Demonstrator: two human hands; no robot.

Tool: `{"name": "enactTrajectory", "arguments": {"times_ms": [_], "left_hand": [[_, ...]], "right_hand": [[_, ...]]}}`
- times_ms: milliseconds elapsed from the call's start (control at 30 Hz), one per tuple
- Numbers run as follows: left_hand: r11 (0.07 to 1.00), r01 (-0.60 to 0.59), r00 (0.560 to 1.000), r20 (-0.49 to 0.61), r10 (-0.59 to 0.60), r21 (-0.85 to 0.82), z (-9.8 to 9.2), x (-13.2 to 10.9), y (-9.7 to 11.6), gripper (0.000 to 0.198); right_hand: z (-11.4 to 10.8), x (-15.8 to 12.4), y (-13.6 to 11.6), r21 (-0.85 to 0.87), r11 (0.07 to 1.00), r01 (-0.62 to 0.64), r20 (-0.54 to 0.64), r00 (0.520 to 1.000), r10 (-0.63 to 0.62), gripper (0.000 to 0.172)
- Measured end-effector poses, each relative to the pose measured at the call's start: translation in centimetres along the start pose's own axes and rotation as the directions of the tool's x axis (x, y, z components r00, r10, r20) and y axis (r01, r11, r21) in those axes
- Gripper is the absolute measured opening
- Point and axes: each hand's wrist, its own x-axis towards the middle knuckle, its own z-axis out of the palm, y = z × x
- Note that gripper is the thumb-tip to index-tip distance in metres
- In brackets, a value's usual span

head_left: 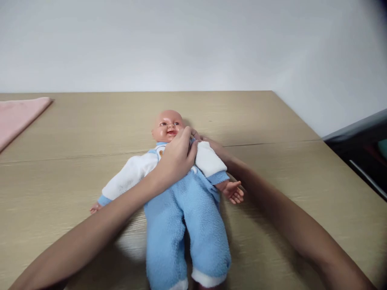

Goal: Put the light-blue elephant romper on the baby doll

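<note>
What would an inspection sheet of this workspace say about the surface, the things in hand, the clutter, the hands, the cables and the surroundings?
Surface: pale wooden table, one seam line across it.
Things in hand: doll in a blue and white suit, lying face up.
Clutter: pink cloth at the far left edge.
Hands: left hand on the doll's chest by the collar; right hand at its neck, mostly hidden; grip unclear.
Cables: nothing seen.
Surroundings: plain white wall; dark furniture at the right.

Doll [184,201] on table [302,181]; cloth [18,114], seemingly, far left
</note>
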Motion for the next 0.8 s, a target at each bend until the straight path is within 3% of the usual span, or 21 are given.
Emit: {"name": "enactTrajectory", "arguments": {"times_ms": [100, 167, 200, 233, 300, 367, 433, 533, 667, 800], "left_hand": [[0.999, 0.026, 1.000, -0.017, -0.025, 0.023, 0.2, -0.1, -0.1, 0.009], [0.996, 0.062, 0.998, -0.024, -0.061, 0.056, 0.2, -0.2, -0.1, 0.010], [0.994, 0.076, 0.997, -0.025, -0.075, 0.079, 0.2, -0.2, -0.1, 0.012], [0.991, 0.085, 0.996, -0.024, -0.083, 0.102, 0.1, -0.2, 0.0, 0.013], [0.986, 0.094, 0.996, -0.010, -0.094, 0.135, 0.0, -0.2, 0.0, 0.019], [0.982, 0.103, 0.994, 0.013, -0.107, 0.160, -0.1, -0.2, 0.1, 0.022], [0.976, 0.113, 0.992, 0.034, -0.122, 0.187, -0.1, -0.2, 0.1, 0.023], [0.975, 0.109, 0.991, 0.052, -0.122, 0.194, -0.1, -0.2, 0.1, 0.022], [0.983, 0.085, 0.994, 0.053, -0.095, 0.162, 0.0, -0.4, 0.1, 0.015], [0.989, 0.071, 0.996, 0.047, -0.078, 0.129, 0.3, -0.5, 0.0, 0.007]], "right_hand": [[-1.2, -2.3, -2.0, -0.069, 0.997, -0.030, 0.056, 0.998, 0.034, 0.045], [-2.5, -4.3, -3.8, -0.342, 0.939, 0.032, 0.098, 0.995, 0.002, 0.075], [-3.4, -5.2, -4.8, -0.508, 0.855, 0.107, 0.123, 0.991, -0.051, 0.088], [-4.2, -5.9, -5.8, -0.638, 0.753, 0.161, 0.165, 0.984, -0.070, 0.084], [-6.0, -6.7, -7.5, -0.806, 0.562, 0.186, 0.198, 0.979, -0.040, 0.057], [-7.3, -6.9, -8.8, -0.866, 0.458, 0.203, 0.239, 0.971, 0.023, 0.030], [-7.9, -6.7, -9.6, -0.897, 0.397, 0.197, 0.247, 0.966, 0.077, 0.016], [-7.6, -6.3, -9.7, -0.934, 0.325, 0.150, 0.206, 0.968, 0.143, 0.016], [-7.2, -5.8, -8.4, -0.940, 0.325, 0.105, 0.194, 0.948, 0.254, 0.024], [-7.0, -5.1, -6.8, -0.953, 0.248, 0.176, 0.233, 0.946, 0.225, 0.028]]}}
